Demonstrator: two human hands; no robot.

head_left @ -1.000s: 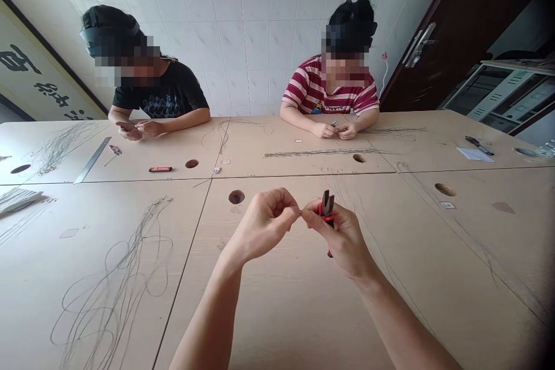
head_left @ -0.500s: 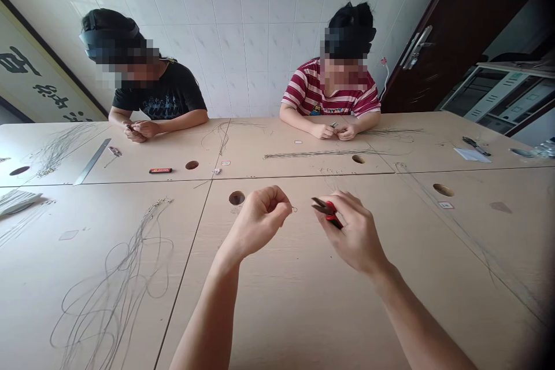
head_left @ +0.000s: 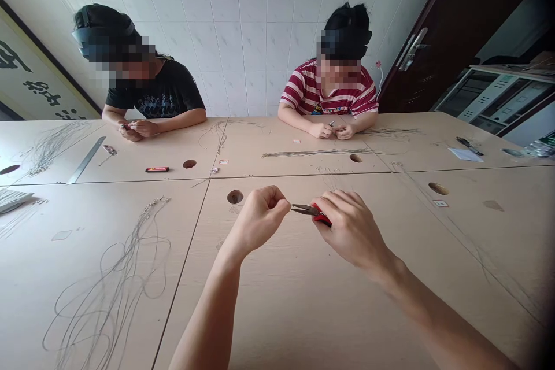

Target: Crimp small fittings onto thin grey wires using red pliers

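Note:
My left hand (head_left: 263, 217) is closed in a pinch, thumb against the bent index finger. What it pinches is too small to name; half a second ago a tiny wire loop stuck out there. Around the red-handled pliers (head_left: 310, 210) my right hand (head_left: 353, 228) is closed. The jaws of the pliers point left and reach the tips of my left thumb and finger, slightly parted. Both hands are held above the wooden table (head_left: 277, 312).
A bundle of thin cords (head_left: 125, 266) lies loose on the left. Across the table two people work with small items. A steel ruler (head_left: 87, 160), a red-and-black marker (head_left: 156, 169) and a row of straight wires (head_left: 312, 153) lie on the far half. Round holes (head_left: 235, 197) pierce the tabletop.
My right hand has moved the pliers left and turned them, so the jaws now meet my left fingertips. My left hand has stayed almost in place.

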